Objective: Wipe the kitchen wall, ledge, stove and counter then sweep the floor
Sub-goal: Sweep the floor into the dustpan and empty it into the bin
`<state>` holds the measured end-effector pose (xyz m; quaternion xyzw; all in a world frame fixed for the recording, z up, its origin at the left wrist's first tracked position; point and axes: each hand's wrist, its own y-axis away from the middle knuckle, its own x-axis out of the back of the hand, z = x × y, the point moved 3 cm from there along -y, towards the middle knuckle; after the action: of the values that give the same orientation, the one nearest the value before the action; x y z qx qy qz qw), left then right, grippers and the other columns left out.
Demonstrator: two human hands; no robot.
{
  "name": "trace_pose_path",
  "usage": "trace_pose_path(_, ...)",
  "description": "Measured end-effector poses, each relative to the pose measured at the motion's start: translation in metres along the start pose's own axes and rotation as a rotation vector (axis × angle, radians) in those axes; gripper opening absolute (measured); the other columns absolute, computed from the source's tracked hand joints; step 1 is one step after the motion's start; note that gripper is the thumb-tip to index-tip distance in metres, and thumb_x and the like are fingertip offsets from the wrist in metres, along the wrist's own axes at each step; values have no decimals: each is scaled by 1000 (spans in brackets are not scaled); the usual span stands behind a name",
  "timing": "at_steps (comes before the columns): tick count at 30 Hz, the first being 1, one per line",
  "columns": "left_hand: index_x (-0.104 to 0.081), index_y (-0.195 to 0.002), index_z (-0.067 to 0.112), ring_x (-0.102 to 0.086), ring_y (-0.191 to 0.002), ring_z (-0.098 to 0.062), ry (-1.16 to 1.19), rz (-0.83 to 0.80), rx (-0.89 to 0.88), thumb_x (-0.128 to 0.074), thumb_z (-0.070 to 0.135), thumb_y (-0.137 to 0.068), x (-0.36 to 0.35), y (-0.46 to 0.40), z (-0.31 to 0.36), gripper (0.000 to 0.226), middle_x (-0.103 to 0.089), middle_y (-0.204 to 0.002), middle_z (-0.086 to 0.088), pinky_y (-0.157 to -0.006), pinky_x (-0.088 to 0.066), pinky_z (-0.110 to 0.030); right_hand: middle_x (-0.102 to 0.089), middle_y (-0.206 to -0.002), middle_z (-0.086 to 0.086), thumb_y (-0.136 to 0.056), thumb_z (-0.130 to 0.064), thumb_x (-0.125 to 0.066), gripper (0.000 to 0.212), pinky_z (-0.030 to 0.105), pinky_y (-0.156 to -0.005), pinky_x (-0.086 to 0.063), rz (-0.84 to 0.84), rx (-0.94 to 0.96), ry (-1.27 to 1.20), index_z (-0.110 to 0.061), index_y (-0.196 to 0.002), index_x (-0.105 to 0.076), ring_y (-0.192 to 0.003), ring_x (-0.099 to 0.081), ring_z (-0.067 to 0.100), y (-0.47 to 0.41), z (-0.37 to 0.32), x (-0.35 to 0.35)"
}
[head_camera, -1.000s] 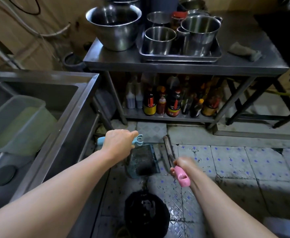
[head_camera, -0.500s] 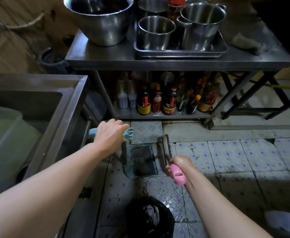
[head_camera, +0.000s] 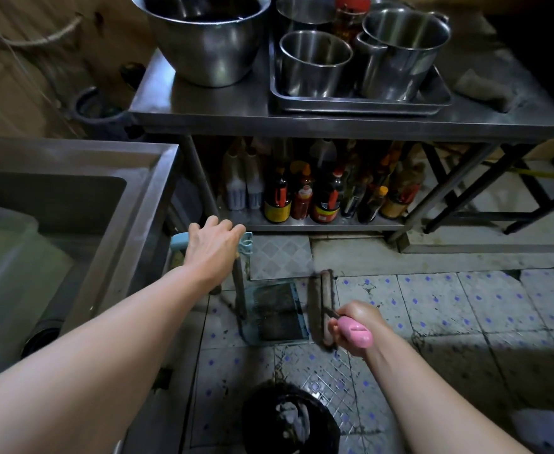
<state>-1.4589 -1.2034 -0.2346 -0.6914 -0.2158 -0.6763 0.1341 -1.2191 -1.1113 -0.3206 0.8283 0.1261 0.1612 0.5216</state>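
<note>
floor [head_camera: 465, 309] lying tiled, carrying dustpan [head_camera: 277, 311] and black bin [head_camera: 288, 421] | steel table [head_camera: 302, 117] bearing bowl [head_camera: 203, 37], tray [head_camera: 361, 104]

A large steel bowl [head_camera: 208, 37] stands at the worktop's left end beside a tray [head_camera: 361, 104] of pots; sauce bottles [head_camera: 326, 198] crowd the shelf below.

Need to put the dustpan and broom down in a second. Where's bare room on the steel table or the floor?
On the steel table, bare strips run along the front edge and between the big bowl and the tray; the tray itself is packed with pots. The lower shelf is crowded with bottles. The floor tiles right of the broom are open.
</note>
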Motion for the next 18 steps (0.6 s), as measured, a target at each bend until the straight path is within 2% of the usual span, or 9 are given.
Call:
trace_pose_path(4, -48, -116, 22, -42, -106, -25, 27, 3, -11, -56, 21, -90, -6, 1, -3, 27, -55, -109, 0, -87, -33, -40, -49, -77, 16, -92, 3, -34, 21, 16, -28, -37, 27, 1, -8, 1, -108, -47, -21, -46, 15, -6, 4, 0)
trace_pose_path(14, -49, -114, 21, -44, -109, -25, 15, -15, -4, -57, 31, -89, 1, 0, -6, 28, -56, -111, -2, -92, -32, -42, -51, -80, 15, -94, -2, -38, 27, 18, -29, -39, 11, -36, -31, -1, -119, -47, -25, -48, 15, -5, 6, -1)
trace_pose_path(18, -48, -117, 21, -44, -111, -25, 33, -41, 2, -57, 36, -88, 6, 5, -6, 34, -55, -113, -3, -93, -32, -42, -47, -81, 15, -94, 0, -35, 24, 18, -28, -38, -12, -36, -82, -2, -115, -45, -23, -47, 15, 2, 6, -3)
